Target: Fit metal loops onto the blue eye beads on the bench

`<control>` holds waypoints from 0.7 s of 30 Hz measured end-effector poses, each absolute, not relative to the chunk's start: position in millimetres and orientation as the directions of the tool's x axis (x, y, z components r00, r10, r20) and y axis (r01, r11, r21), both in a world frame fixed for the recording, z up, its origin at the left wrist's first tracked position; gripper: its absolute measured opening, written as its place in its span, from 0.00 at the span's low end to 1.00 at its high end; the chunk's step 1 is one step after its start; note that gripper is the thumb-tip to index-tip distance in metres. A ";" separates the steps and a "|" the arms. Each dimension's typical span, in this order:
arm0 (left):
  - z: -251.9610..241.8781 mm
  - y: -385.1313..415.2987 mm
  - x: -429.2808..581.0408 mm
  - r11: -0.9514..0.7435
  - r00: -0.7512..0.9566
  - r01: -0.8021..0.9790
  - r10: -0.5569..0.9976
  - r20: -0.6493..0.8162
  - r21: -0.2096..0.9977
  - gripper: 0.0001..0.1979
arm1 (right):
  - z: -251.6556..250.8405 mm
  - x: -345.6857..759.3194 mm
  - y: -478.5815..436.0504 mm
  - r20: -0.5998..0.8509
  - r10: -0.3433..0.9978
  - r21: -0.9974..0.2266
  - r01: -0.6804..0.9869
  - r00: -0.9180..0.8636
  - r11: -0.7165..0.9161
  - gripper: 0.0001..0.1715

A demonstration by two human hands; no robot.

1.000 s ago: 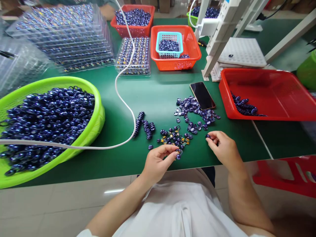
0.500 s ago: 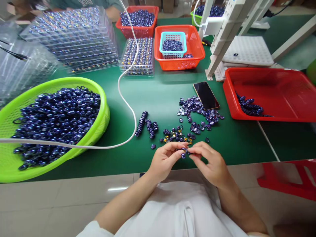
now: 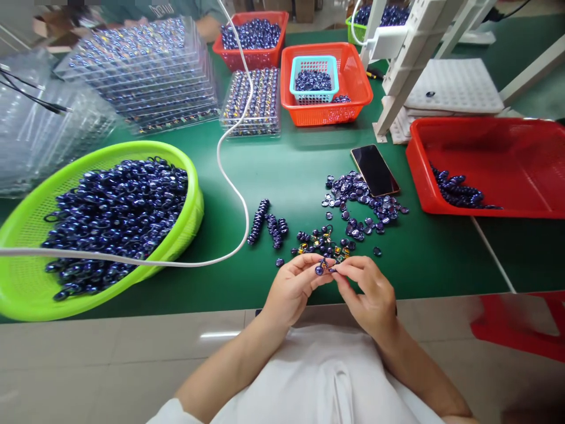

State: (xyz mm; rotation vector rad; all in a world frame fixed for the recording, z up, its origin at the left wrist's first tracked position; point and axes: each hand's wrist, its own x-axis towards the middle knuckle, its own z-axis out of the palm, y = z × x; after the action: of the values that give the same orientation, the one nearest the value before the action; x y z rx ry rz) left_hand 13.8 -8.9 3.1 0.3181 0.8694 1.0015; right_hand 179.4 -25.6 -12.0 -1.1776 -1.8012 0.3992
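Near the table's front edge, my left hand (image 3: 289,288) pinches a small glossy dark-blue rounded part (image 3: 319,270) between thumb and fingers. My right hand (image 3: 369,297) meets it from the right, its thumb and forefinger closed on a tiny dark cap-like piece (image 3: 332,270), mostly hidden by the fingertips. Just beyond the hands lies a loose group of dark-blue parts with yellow bits (image 3: 324,238). Farther back are scattered flat dark-blue caps (image 3: 353,188), partly beside a phone (image 3: 375,169). Left of these, dark-blue parts stand stacked in short rows (image 3: 258,221).
A green basket (image 3: 198,203) heaped with dark-blue looped parts stands left, crossed by a white cable (image 3: 219,159). Clear stacked trays (image 3: 141,76) and red baskets (image 3: 362,94) line the back. On the right are a red tray (image 3: 521,159) and a white metal post (image 3: 404,70).
My left hand has turned the dark-blue part so its round face shows more. My right fingertips have shifted slightly against it. The whole view has moved a little.
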 end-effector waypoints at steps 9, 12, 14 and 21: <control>-1.6 -9.7 12.9 0.506 0.176 -0.533 0.850 -0.497 0.678 0.12 | -7.5 175.0 -23.1 0.264 0.962 -0.933 0.233 -0.071 0.273 0.08; -3.5 -10.4 12.7 0.454 0.112 -0.488 0.880 -0.462 0.746 0.11 | -9.5 174.0 -22.2 0.241 0.969 -0.946 0.210 -0.059 0.248 0.09; -4.3 -11.6 12.6 0.418 0.073 -0.441 0.899 -0.432 0.794 0.10 | -10.1 173.3 -22.0 0.230 0.972 -0.951 0.197 -0.057 0.237 0.09; 4.1 -16.6 12.1 0.293 -0.018 -0.219 0.953 -0.304 0.931 0.10 | -10.8 171.7 -21.3 0.163 0.986 -0.975 0.150 -0.032 0.166 0.06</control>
State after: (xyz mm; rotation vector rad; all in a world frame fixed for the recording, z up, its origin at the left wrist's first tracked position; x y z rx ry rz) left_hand 12.1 -16.6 4.1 0.8057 1.2159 1.1133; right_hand 171.7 -21.3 -10.8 -1.1845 -1.4088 1.0228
